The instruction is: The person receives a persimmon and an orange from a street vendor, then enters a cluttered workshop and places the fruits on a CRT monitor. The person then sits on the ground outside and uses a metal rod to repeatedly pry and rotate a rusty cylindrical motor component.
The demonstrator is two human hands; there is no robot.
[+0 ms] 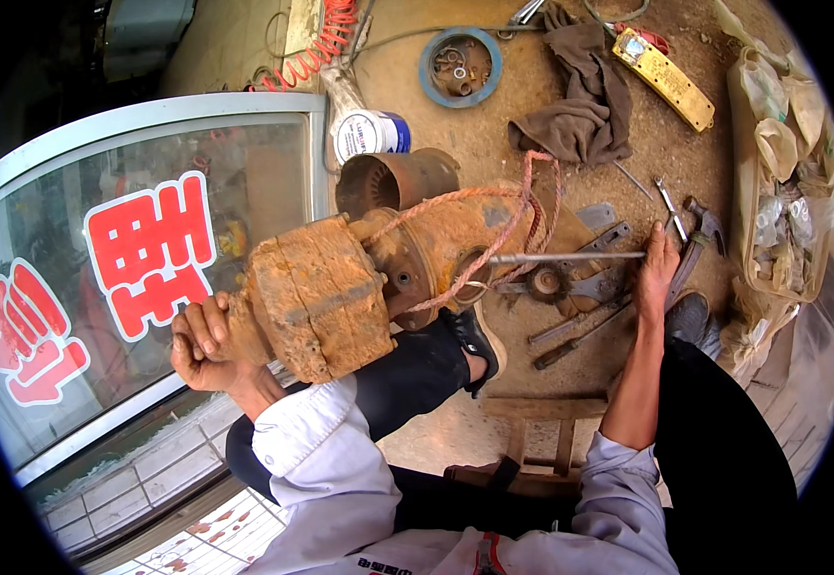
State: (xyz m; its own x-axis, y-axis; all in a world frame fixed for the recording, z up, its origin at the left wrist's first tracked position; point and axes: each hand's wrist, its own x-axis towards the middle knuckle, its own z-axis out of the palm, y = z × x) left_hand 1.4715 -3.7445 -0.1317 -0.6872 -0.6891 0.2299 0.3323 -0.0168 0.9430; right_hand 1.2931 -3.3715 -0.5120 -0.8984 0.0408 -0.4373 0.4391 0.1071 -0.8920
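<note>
2 hands [657, 273], 1 rusty block-ended assembly [321, 297], 1 metal rod [570, 257], 1 rusty hollow cylinder [415, 177], 1 claw hammer [705, 224], 1 yellow control box [666, 81], 1 brown rag [585, 81], 1 blue-rimmed dish [425, 73], 1 red coiled hose [338, 27].

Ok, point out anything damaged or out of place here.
The blocky part in the left hand looks worn: its orange-brown surface is rough and crusted, perhaps with rust. Beyond it, a brown cloth lies crumpled on the ground.
</note>
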